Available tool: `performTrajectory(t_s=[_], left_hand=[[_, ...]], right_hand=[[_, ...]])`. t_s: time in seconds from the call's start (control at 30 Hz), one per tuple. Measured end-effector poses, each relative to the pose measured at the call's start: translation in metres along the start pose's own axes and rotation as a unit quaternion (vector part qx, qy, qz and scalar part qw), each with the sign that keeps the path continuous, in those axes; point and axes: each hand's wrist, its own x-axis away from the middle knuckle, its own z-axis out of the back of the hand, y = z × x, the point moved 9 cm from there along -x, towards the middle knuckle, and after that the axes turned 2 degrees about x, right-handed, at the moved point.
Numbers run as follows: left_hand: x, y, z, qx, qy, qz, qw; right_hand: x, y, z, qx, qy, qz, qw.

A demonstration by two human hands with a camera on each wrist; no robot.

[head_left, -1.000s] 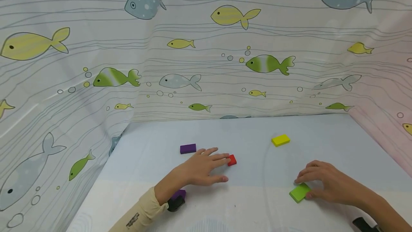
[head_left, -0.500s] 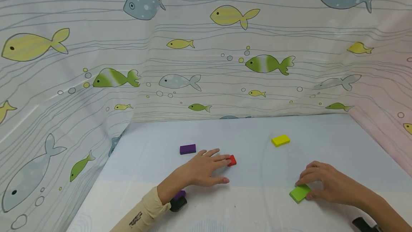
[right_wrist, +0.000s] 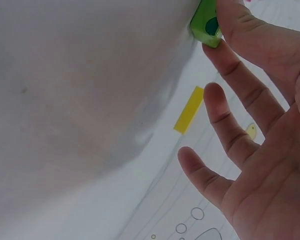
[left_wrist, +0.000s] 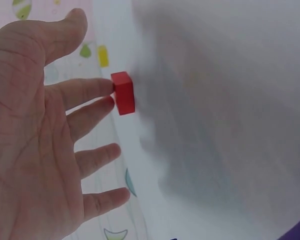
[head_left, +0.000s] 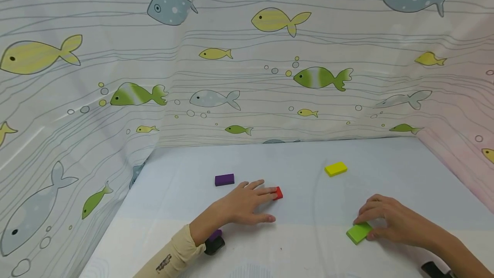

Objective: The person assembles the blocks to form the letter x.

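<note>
My left hand (head_left: 245, 205) is spread with straight fingers over the table, its fingertips on a small red block (head_left: 279, 193). In the left wrist view, the index and middle fingertips meet one side of that red block (left_wrist: 125, 95), and the thumb is held away from it. On the right, my right hand (head_left: 391, 220) pinches a flat lime-green block (head_left: 357, 233) between thumb and index finger. The right wrist view has the green block (right_wrist: 204, 27) at the top edge, partly hidden by the thumb, with the other fingers loosely extended.
A dark purple block (head_left: 224, 179) lies behind my left hand. Another purple block (head_left: 215, 234) is half hidden by the left wrist and its black camera (head_left: 214, 246). Farther back lies a yellow block (head_left: 336, 169). A fish-patterned curtain (head_left: 247, 72) hangs behind the pale table (head_left: 301, 252).
My left hand has shifted slightly right, its fingertips covering more of the red block. The right hand keeps its pinch on the green block, nearly still. The head view has tilted a little.
</note>
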Motion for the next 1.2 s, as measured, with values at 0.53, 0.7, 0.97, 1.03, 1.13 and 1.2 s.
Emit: performTrajectory(t_s=[0.53,0.7,0.97,1.03,1.13,1.2], left_hand=[[0.0009,-0.0017,-0.0054,0.020,-0.013,0.009,0.9997],[0.0013,-0.0014,-0.0059,0.018,-0.011,0.006,0.9998],[0.0006,-0.0010,-0.0081,0.020,-0.011,0.008,0.9997],[0.0008,-0.0004,-0.0077,0.020,-0.011,0.009,0.9997],[0.0000,-0.0003,-0.0075,0.014,-0.010,0.011,0.9998],[-0.0003,-0.0001,-0.0072,0.012,-0.009,0.011,0.9998]], right_hand=[[-0.0005,0.0034,-0.0059,-0.005,-0.037,-0.048,0.9981],[0.0000,0.0029,-0.0066,-0.003,-0.037,-0.060,0.9975],[0.0033,0.0002,-0.0034,0.008,-0.004,-0.047,0.9989],[0.0026,-0.0013,-0.0015,0.016,0.007,-0.041,0.9990],[-0.0001,-0.0041,0.0010,0.025,0.021,-0.033,0.9989],[-0.0024,-0.0046,0.0018,0.026,0.023,-0.035,0.9988]])
